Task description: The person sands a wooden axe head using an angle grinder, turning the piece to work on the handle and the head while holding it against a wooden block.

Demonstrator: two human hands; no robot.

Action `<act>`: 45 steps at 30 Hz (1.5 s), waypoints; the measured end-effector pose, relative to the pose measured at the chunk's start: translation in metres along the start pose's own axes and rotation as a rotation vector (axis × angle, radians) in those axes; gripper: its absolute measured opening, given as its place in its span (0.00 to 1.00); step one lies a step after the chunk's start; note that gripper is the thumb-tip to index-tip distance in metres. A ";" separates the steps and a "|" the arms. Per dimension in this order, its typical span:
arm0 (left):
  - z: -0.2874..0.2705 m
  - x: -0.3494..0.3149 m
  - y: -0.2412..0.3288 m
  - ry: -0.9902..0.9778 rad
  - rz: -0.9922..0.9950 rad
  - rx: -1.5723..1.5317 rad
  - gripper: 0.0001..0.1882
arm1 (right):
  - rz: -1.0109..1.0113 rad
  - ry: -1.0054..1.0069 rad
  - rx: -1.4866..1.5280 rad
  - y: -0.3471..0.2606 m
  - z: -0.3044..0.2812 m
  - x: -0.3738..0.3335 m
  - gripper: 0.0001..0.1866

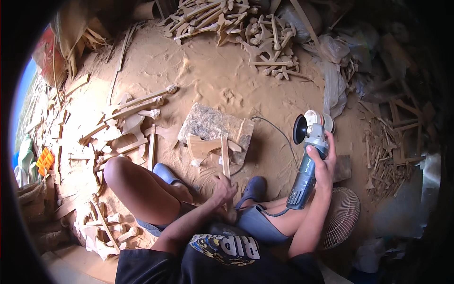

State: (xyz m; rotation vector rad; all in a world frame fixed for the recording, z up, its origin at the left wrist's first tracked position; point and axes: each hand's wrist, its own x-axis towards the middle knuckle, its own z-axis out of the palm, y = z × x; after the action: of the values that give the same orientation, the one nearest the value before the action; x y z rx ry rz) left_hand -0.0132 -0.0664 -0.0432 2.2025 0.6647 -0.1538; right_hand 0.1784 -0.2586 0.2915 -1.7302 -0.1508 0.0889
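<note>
My right hand (324, 163) grips a blue-green angle grinder (302, 182), held up over my right thigh. Its head carries a black round pad (299, 129), and a pale disc (326, 121) shows beside it. My left hand (224, 190) is closed round a long, narrow wooden leg (225, 158), which points away from me. The far end of this leg lies over a worn, stained block (203, 120) on the ground between my feet. A curved flat wooden piece (201, 147) rests against the block's near side, left of the leg.
Loose wooden parts (135, 125) lie on the dusty floor to the left. A large heap of shaped wooden pieces (208, 21) is at the back, another pile (388, 161) at the right. A dark cord (281, 132) crosses the floor. A round fan guard (347, 215) stands beside my right arm.
</note>
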 end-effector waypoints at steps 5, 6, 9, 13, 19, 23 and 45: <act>-0.035 0.007 0.025 -0.204 0.041 -0.350 0.23 | 0.044 0.162 0.222 0.017 -0.035 -0.001 0.41; -0.056 0.020 0.036 -0.200 0.037 -0.182 0.19 | 0.114 0.173 0.289 0.030 -0.044 -0.003 0.33; -0.127 0.072 0.032 -0.229 0.193 0.293 0.17 | 0.331 0.145 0.581 0.066 -0.074 -0.004 0.35; -0.176 0.140 0.017 0.015 0.563 0.460 0.25 | 0.313 0.165 0.615 0.075 -0.072 -0.007 0.36; -0.152 0.194 0.014 0.301 0.640 0.497 0.23 | 0.297 0.195 0.541 0.070 -0.053 -0.013 0.43; -0.114 0.202 -0.004 0.190 0.169 0.177 0.35 | 0.255 0.165 0.445 0.073 -0.031 -0.014 0.46; -0.084 0.223 -0.006 0.357 0.272 0.273 0.52 | 0.037 -0.344 -0.807 0.172 0.124 -0.064 0.38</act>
State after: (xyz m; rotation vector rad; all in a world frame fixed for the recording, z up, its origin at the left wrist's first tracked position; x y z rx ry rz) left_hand 0.1650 0.0901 -0.0631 2.5888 0.5496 0.3133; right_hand 0.1054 -0.1749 0.1000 -2.5125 -0.4542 0.3967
